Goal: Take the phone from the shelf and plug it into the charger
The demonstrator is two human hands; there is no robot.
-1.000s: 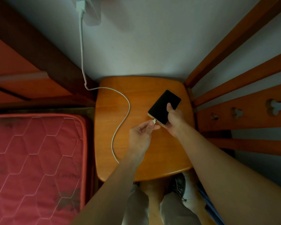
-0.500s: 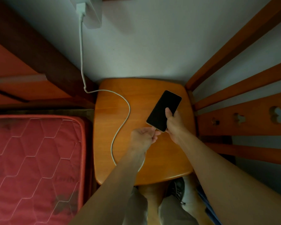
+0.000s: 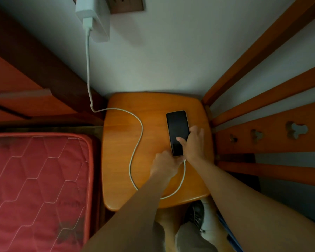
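Phone [image 3: 177, 131] now flat on table [image 3: 124, 160] — lifted a moment ago. Right hand [image 3: 194, 144] pins it; left hand [image 3: 164, 165] pinches cable [image 3: 140, 128] end at its port — plugging looks nearly done

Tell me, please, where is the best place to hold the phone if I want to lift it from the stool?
Probably by its two long edges near the middle. The phone lies flat, screen up, on the stool, so come from above. The cable leaves its near end, so avoid gripping there.
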